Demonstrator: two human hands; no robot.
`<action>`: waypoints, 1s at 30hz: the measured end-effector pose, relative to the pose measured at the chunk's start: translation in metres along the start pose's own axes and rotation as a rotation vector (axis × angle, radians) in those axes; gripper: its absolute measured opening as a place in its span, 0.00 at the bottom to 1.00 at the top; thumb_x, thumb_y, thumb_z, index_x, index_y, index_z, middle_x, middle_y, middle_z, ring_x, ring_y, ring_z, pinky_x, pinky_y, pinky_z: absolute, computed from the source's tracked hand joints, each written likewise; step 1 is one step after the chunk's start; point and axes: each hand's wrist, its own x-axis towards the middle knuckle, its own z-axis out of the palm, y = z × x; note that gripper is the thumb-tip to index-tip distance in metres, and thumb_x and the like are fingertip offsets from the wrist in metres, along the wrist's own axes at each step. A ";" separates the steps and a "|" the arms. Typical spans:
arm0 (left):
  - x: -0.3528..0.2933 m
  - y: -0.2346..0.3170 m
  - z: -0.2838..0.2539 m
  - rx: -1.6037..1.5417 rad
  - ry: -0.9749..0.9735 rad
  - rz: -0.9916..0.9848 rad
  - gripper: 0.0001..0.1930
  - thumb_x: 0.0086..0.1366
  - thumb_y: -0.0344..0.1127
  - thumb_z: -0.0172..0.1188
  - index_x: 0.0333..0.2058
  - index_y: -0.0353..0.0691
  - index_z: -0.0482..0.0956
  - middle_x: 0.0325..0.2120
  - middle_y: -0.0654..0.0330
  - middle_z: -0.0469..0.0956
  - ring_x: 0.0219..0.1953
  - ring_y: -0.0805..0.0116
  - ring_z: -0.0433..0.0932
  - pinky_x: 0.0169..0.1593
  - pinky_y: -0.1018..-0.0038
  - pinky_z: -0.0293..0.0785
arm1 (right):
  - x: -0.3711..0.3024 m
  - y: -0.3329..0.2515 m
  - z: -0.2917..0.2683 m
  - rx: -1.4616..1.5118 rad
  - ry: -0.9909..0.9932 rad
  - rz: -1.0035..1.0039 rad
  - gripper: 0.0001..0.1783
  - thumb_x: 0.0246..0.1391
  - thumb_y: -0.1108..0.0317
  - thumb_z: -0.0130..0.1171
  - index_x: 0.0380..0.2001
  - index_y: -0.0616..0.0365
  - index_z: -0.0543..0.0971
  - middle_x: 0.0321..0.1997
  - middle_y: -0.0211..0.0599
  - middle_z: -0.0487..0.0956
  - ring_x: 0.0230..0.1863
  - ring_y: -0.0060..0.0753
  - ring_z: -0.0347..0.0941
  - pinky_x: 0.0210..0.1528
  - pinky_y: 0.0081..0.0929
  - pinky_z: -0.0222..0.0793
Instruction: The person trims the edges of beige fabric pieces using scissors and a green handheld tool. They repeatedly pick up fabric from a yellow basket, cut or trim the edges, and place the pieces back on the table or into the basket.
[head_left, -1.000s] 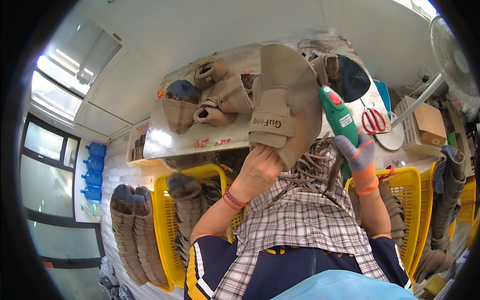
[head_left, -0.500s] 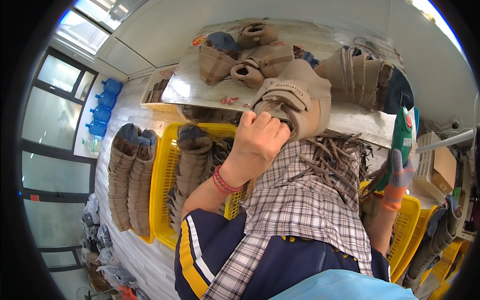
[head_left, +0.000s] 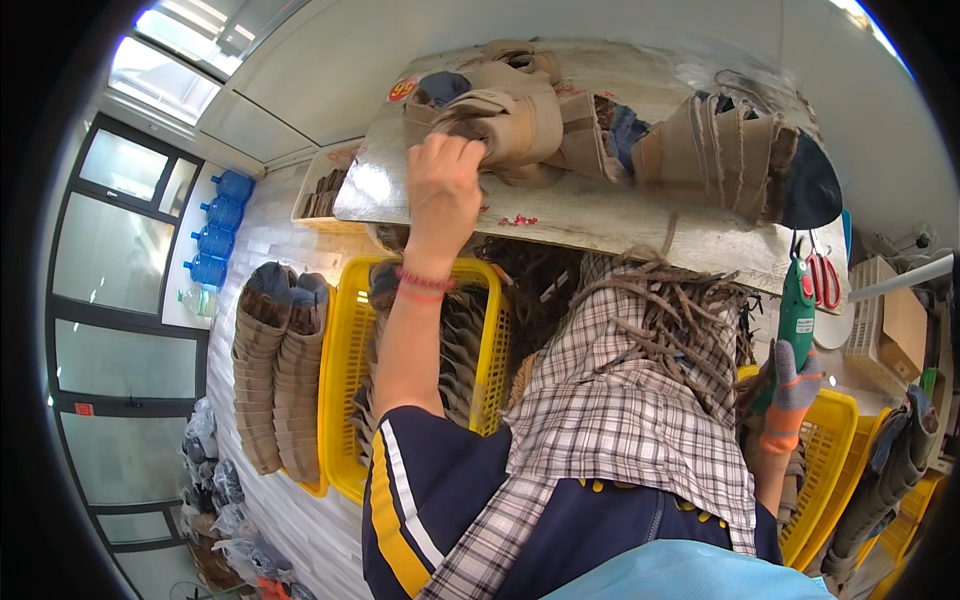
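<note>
My bare left hand is closed on the edge of a tan shoe upper, lifted over the left part of the workbench. Other tan uppers lie around and behind it, partly hidden. My right hand, in a grey and orange glove, is wrapped round a green handheld power cutter, held upright off the bench's right end. Brown strips of trimmed material are heaped on the plaid apron over my lap.
A row of nested uppers lies on the bench's right. Red-handled scissors hang at its right end. On my left, a yellow basket holds uppers, with stacked uppers beside it. More yellow baskets stand on my right.
My left hand has carried the upper away from my lap, forward and left over the bench. My right hand still holds the cutter, now slightly lower in view.
</note>
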 end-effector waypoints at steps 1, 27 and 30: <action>0.000 -0.008 0.021 -0.044 0.003 0.008 0.12 0.48 0.24 0.55 0.35 0.39 0.72 0.32 0.61 0.73 0.41 0.59 0.69 0.42 0.66 0.64 | -0.001 -0.005 0.003 -0.014 0.004 0.001 0.14 0.51 0.67 0.62 0.38 0.63 0.75 0.29 0.25 0.73 0.27 0.14 0.63 0.28 0.15 0.60; -0.088 -0.006 0.142 -1.138 0.060 -1.187 0.17 0.64 0.33 0.53 0.49 0.33 0.68 0.32 0.56 0.76 0.11 0.74 0.67 0.15 0.78 0.63 | -0.007 -0.006 0.015 -0.190 -0.015 0.047 0.16 0.50 0.66 0.62 0.40 0.65 0.74 0.31 0.27 0.74 0.32 0.18 0.64 0.35 0.18 0.62; -0.088 -0.021 0.143 -1.023 0.356 -1.251 0.09 0.63 0.32 0.55 0.39 0.34 0.74 0.28 0.60 0.76 0.14 0.76 0.67 0.19 0.80 0.63 | -0.006 -0.010 0.014 -0.169 -0.034 0.034 0.16 0.49 0.68 0.61 0.40 0.64 0.74 0.31 0.26 0.73 0.30 0.16 0.64 0.33 0.17 0.62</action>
